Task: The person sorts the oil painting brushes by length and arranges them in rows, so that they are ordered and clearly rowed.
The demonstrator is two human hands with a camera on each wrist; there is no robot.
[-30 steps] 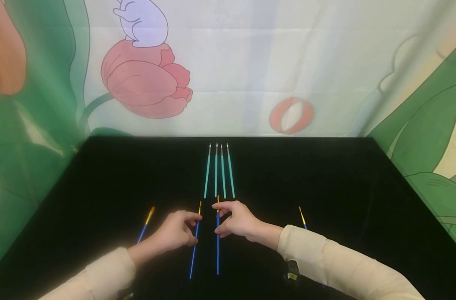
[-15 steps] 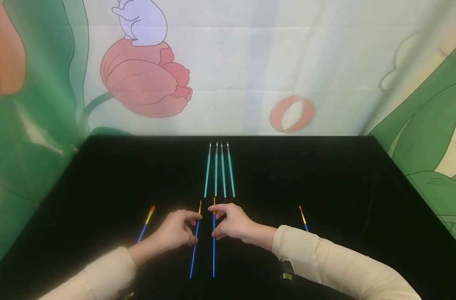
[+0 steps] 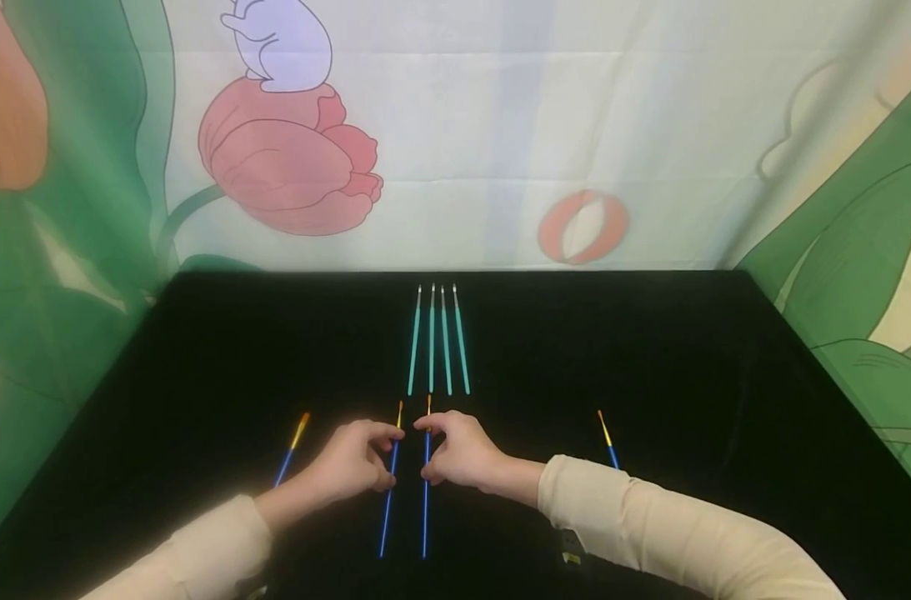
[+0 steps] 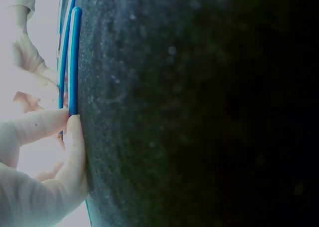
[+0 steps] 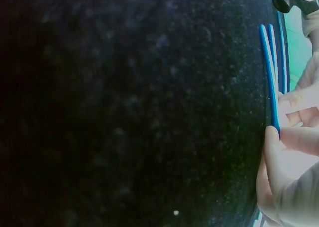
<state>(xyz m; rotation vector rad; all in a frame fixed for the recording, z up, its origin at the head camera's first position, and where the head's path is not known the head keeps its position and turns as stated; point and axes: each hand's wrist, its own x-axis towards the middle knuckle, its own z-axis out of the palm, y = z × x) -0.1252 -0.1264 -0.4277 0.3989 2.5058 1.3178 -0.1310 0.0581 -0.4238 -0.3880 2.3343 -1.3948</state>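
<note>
Side by side in the middle of the black table (image 3: 222, 358) lie two blue-handled paintbrushes with gold ferrules and brown tips pointing away. My left hand (image 3: 353, 458) holds the left paintbrush (image 3: 387, 521) between thumb and fingertips. The right paintbrush (image 3: 425, 525) is pinched the same way by my right hand (image 3: 466, 450). A narrow gap separates the two brushes, which lie almost parallel. In the left wrist view, the thumb and a finger of the left hand (image 4: 45, 172) meet at a blue handle (image 4: 74, 62). Close to another blue handle (image 5: 269, 72) are the right hand's fingertips (image 5: 271, 134).
Beyond the hands, several teal paintbrushes (image 3: 432, 350) stand in a row, tips away. Another blue paintbrush (image 3: 297, 433) lies left, partly under the left forearm. One more (image 3: 607, 440) lies right, partly behind the right sleeve. A patterned cloth (image 3: 455, 150) hangs behind the table.
My right hand has shifted slightly left with its paintbrush, bringing it nearer the left one. My left hand and its brush have stayed in place.
</note>
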